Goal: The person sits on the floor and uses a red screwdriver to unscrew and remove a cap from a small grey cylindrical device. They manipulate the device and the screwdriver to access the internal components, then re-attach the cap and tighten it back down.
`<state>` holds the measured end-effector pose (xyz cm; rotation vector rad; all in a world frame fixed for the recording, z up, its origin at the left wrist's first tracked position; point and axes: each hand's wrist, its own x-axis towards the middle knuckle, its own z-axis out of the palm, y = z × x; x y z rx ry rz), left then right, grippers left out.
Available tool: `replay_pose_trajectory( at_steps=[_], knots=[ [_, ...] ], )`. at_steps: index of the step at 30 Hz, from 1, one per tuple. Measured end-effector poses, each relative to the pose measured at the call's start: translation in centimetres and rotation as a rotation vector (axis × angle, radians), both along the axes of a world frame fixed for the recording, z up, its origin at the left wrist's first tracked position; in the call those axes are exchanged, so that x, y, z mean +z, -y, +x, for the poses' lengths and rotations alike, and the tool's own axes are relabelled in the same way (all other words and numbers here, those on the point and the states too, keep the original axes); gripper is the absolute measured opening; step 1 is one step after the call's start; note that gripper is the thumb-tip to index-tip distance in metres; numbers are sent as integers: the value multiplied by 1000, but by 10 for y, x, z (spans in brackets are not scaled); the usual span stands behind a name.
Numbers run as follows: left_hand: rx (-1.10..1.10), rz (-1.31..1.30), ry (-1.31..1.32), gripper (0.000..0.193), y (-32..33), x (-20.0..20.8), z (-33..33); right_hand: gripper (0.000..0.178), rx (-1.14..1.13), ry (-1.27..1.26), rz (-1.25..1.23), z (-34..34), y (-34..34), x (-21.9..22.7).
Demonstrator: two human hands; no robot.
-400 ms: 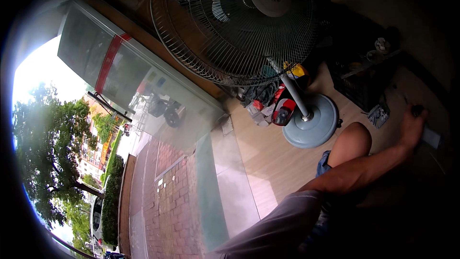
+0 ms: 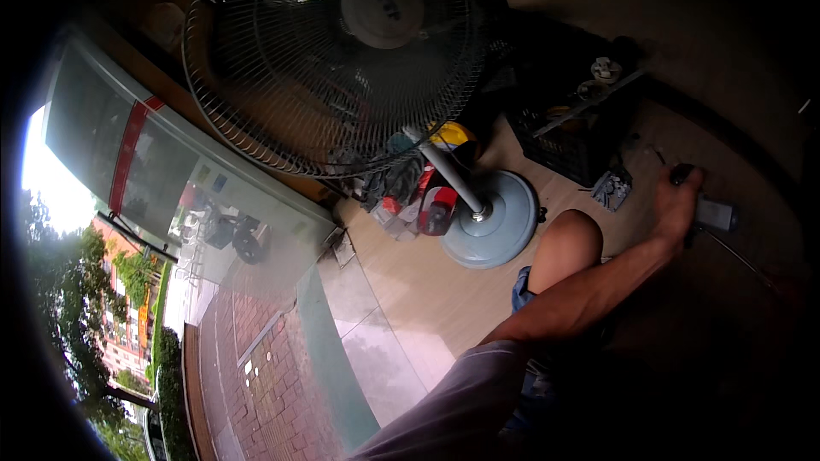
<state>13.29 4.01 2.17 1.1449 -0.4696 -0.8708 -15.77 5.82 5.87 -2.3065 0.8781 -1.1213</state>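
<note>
My left hand [image 2: 676, 205] is at the right, its arm stretched across from the lower middle past a bare knee [image 2: 567, 248]. Its fingers are closed around a dark tool-like object, whose black rounded end [image 2: 681, 173] shows at the top of the fist. Beside the wrist is a grey block [image 2: 716, 214] with a thin cable [image 2: 741, 256] trailing from it. Shadow hides whether block and held object are one piece. My right hand does not show. Nearest the left hand on the floor lies a small clear bag of metal pieces [image 2: 612, 190].
A standing fan [image 2: 333, 68] with a round grey-blue base [image 2: 489, 235] stands in the middle. Next to it lie a red-and-black item [image 2: 437, 209] and a yellow helmet-like thing [image 2: 453, 137]. A black crate [image 2: 547, 141] is behind the bag. A glass door [image 2: 162, 154] borders the brick pavement [image 2: 265, 393].
The whole view has swung rightward, so the fan, crate and arm sit further left. The grey block and its cable show more clearly. My left hand keeps its grip.
</note>
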Motion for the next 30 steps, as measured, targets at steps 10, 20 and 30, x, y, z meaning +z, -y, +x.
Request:
replay_pose_trajectory(
  at_steps=[10,20,30],
  knots=[
    [-46,127,-117,36,-1,0,-1,24,65,172,125,41,-18,24],
    [-274,155,-51,34,28,-13,-49,23,-125,159,-39,10,-26,23],
    [-389,143,-85,22,59,-21,-69,20,-175,171,26,-10,-13,11]
  ],
)
